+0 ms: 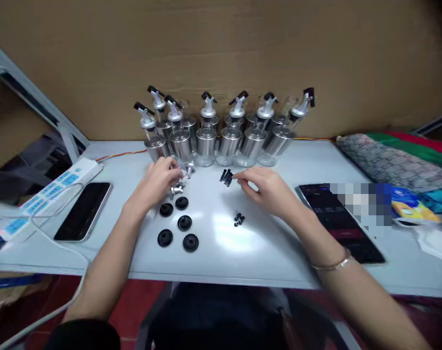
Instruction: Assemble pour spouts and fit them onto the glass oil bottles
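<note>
Narrow black pieces (226, 177) lie clustered on the pale, glossy desk (275, 257), in front of the bottles (205, 142) of glass and shiny metal. The right hand (266, 187) is palm down, fingers loosely curled, its fingertips at the cluster's edge; whether they pinch a piece I cannot tell. The left hand (159, 175) arches, fingers bent, over silver spouts (177, 190), its grip unclear. Round black discs (184, 222) sit nearer the front.

Left hand (159, 179): left of centre, palm down, fingers (176, 173) bent. Right hand (270, 188): palm down, fingers pointing left. Left forearm (110, 257), right forearm (370, 291): bare, angled inward.
</note>
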Motion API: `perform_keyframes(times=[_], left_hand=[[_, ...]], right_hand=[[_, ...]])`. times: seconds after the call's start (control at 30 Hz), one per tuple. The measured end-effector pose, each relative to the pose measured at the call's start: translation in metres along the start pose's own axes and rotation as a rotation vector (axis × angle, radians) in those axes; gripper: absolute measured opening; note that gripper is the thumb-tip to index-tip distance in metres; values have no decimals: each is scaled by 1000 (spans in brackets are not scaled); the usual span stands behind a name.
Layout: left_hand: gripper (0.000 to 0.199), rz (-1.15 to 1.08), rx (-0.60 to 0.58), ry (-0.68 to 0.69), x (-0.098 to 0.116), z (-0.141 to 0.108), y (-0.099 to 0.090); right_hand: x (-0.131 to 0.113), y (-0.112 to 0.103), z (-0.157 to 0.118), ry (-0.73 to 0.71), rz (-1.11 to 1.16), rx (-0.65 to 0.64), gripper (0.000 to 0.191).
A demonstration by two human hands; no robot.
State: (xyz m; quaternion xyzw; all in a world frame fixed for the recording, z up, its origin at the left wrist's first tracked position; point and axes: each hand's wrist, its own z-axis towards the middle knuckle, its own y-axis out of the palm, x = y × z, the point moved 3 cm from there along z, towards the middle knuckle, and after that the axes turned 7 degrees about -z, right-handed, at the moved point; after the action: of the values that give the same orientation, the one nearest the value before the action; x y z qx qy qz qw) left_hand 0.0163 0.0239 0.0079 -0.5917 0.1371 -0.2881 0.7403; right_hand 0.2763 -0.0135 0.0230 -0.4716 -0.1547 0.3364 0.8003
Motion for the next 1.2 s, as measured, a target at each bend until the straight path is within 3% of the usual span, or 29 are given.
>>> perform_keyframes(times=[0.2,0.3,0.4,0.53,0.7,1.03,1.2], left_hand=[[10,-132,19,6,1,0,-9],[8,-320,119,-10,12,1,-17],[18,-505,241,-65,32,2,-19],[29,-650,167,-35,61,3,-8],[29,-724,113,2,78,2,1],[34,-779,7,-44,83,3,6],[32,-708,92,-7,78,2,9]], right_hand=[[7,-2,-1,37,1,37,19],[5,0,-1,32,1,63,18],[-3,2,0,3,2,145,14],[-18,2,1,-72,38,236,14],[-32,-4,-1,-162,69,337,17],[-39,-4,-1,-187,90,329,10],[-34,-5,0,-103,156,355,9]])
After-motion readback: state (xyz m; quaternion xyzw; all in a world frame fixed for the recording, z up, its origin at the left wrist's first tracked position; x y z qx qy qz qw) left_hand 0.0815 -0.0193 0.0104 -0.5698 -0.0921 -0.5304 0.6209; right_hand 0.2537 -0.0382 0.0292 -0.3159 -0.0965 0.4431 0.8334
